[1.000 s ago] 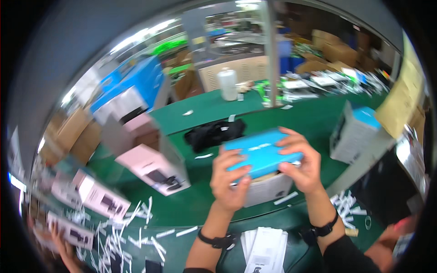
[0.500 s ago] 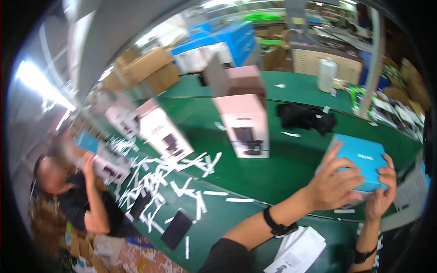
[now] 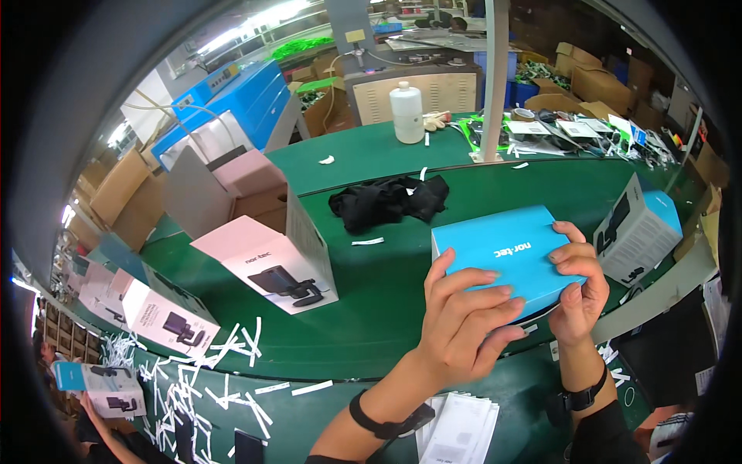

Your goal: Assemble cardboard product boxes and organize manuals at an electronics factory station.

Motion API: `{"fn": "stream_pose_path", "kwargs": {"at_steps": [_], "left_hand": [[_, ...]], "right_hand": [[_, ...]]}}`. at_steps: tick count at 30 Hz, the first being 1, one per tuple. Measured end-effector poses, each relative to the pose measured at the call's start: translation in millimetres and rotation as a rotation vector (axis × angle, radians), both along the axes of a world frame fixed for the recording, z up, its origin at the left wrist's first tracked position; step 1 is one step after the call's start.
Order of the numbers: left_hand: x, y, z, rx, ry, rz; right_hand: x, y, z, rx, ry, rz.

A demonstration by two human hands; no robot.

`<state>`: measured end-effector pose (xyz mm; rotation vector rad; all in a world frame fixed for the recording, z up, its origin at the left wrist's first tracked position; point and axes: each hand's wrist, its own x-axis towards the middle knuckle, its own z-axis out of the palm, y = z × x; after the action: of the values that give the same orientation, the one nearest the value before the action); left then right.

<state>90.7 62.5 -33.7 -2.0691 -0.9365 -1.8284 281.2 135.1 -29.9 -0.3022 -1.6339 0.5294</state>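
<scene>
**Two hands hold a blue box above a green table**

A blue box (image 3: 506,259) sits between both hands, lifted just above the green table (image 3: 386,286). Its broad top face tilts toward the camera, and its long axis runs from the left hand across to the right hand, rising slightly toward the right.

The left hand (image 3: 464,321) grips the box's near left corner, thumb up along the left edge and fingers spread flat over the near side. The right hand (image 3: 580,290) wraps the right end, fingertips curled over the top face. Both hands are closed on the box; neither is nearer than the other.

Beyond the hands, farther up the table, lies a crumpled black cloth (image 3: 386,203). Left of the left hand stands a white carton (image 3: 274,263) with a picture of a dark device. Right of the right hand, close by, stands another carton (image 3: 638,228), white and blue. Below the left wrist lie white leaflets (image 3: 464,429). Farther left, paper strips (image 3: 209,363) are scattered over the table. A white bottle (image 3: 406,113) stands far beyond the cloth. Nothing lies directly under the box.
</scene>
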Motion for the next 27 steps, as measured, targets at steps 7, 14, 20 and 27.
{"fn": "stream_pose_path", "kwargs": {"at_steps": [7,14,20,27], "left_hand": [[8.7,-13.0,20.8,-0.307,-0.560,-0.048],[-6.6,8.1,-20.1,-0.061,-0.106,-0.104],[14.9,13.2,-3.5,0.060,0.087,-0.060],[22.5,1.1,4.2,0.102,0.165,0.028]], "right_hand": [[-5.0,-4.7,9.1,0.054,-0.053,-0.036],[10.6,-2.7,-3.1,0.083,0.038,0.104],[27.0,1.1,-3.9,0.047,0.025,0.132],[27.5,6.8,-5.9,0.104,0.020,0.229]]}}
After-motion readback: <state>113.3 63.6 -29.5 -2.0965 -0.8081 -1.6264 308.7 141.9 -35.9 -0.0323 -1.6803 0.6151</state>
